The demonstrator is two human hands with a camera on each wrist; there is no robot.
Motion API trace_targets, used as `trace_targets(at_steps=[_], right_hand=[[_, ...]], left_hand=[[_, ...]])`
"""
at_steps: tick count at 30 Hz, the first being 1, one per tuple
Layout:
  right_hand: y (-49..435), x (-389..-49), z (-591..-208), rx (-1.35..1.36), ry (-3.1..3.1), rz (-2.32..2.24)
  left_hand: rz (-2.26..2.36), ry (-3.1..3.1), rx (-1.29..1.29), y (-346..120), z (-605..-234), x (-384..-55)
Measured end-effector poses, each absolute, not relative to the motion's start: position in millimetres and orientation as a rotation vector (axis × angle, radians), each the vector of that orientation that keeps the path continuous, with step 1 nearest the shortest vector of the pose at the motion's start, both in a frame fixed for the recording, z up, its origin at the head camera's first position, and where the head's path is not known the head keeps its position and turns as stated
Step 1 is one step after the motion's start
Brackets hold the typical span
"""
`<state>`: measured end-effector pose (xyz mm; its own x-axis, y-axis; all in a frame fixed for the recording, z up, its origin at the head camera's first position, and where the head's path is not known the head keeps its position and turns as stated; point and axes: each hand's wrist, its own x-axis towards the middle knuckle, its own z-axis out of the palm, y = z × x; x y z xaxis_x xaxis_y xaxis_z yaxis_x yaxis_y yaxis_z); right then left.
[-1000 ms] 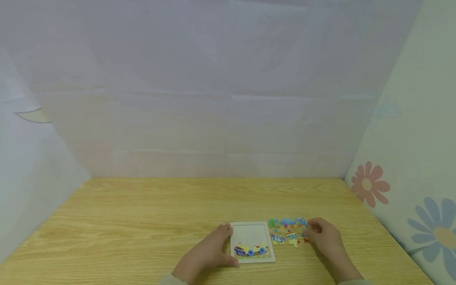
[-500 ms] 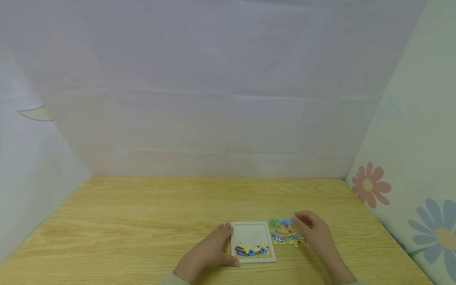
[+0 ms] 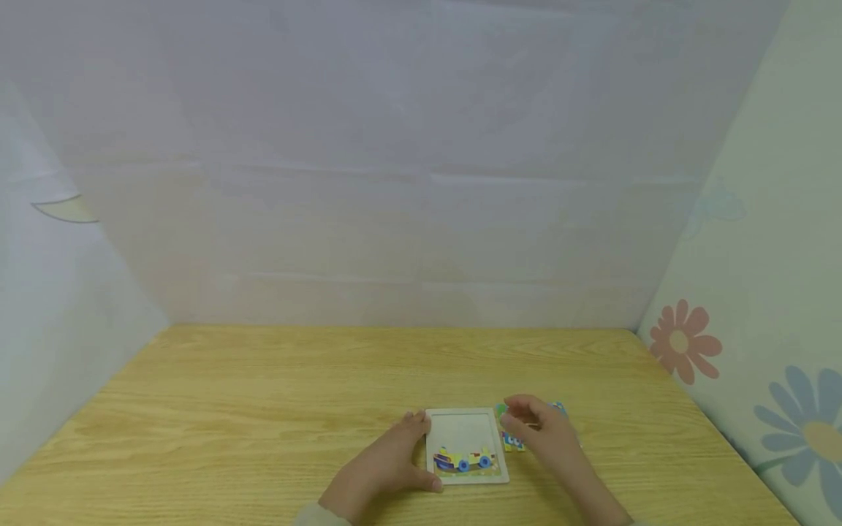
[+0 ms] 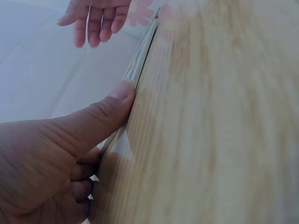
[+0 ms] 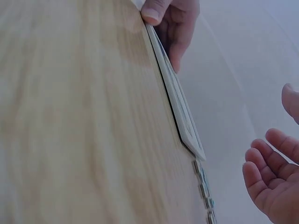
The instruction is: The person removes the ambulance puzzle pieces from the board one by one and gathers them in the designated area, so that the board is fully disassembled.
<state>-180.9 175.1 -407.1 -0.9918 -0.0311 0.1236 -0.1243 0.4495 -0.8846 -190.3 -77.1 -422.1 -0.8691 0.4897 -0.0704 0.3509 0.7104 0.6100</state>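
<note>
My left hand grips the left side of a square jigsaw tray, thumb at the near corner and fingertips farther up the edge. Along the bottom of the tray lie joined pieces picturing a yellow and blue vehicle; its upper part is bare. My right hand hovers over loose jigsaw pieces just right of the tray, covering most of them. In the right wrist view its fingers are loosely bent, with nothing seen between them. Edge-on there, the tray lies flat beside a row of pieces.
The wood-grain table extends left of and beyond the tray. A pale sheet hangs behind it. On the right, a wall panel carries a red flower and a blue flower.
My right hand has moved left across the loose pieces, from their right edge toward the tray. My left hand and the tray have stayed in place.
</note>
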Motion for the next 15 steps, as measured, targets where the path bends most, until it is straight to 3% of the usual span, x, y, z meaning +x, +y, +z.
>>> trace_targets(at_steps=[15], right_hand=[[153,-177,-411,0.627,-2.696,1.604]], left_hand=[[0.947,2.682,0.674,-77,-422,-189]])
